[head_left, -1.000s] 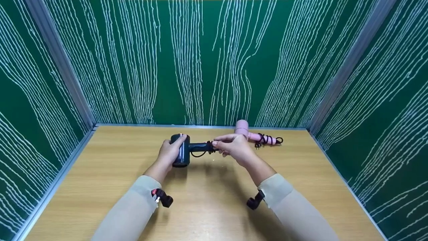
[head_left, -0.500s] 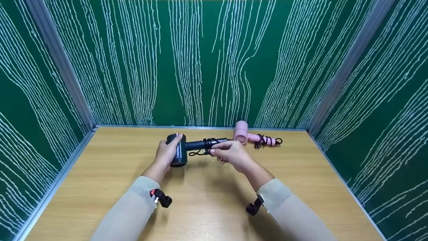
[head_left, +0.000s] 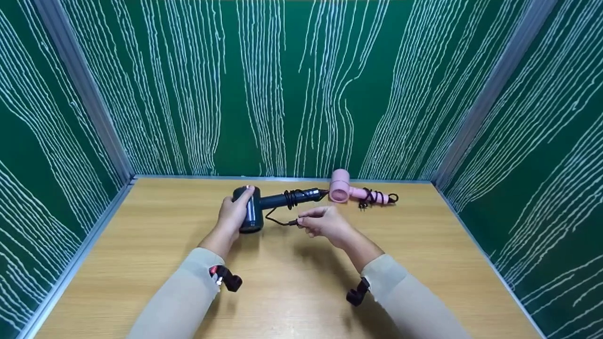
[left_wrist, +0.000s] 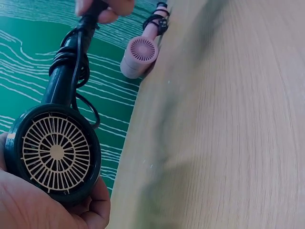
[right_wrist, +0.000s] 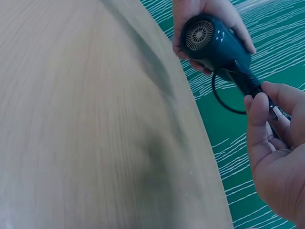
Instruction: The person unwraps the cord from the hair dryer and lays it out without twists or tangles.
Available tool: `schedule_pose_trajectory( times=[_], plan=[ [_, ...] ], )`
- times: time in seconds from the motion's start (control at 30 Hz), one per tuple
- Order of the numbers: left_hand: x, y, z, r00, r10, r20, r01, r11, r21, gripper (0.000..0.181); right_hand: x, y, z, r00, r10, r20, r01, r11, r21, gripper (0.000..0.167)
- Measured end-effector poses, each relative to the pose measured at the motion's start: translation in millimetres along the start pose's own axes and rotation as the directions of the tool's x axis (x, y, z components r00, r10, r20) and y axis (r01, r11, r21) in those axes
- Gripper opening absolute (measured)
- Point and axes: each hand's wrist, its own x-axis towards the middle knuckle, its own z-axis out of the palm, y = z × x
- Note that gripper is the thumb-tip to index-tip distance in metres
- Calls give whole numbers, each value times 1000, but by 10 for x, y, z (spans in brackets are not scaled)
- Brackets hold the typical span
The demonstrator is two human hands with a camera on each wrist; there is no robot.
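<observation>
Over the table (head_left: 282,292), left grip (head_left: 231,213) around a dark hair dryer (head_left: 273,201), right grip (head_left: 326,223) in a pinch on its cord (head_left: 291,222).

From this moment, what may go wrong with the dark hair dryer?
The cord coils could loosen if the right hand pulls the end it pinches. The dark hair dryer, gripped at its head by the left hand, might slip onto the table. In the head view, its handle points toward the pink hair dryer, so a swing might knock it.
</observation>
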Motion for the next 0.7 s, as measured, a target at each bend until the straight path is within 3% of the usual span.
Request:
schedule_pose_trajectory(
  times=[0.4,0.7],
  plan=[
    [-64,46,23,999,-8,37,9,1000,-23,112,82,127,-69,999,35,-15,-36,999,-27,34],
    [-73,49,48,997,7,78,-4,999,-36,105,157,217,-172,999,35,-30,-36,999,-25,39]
  ],
)
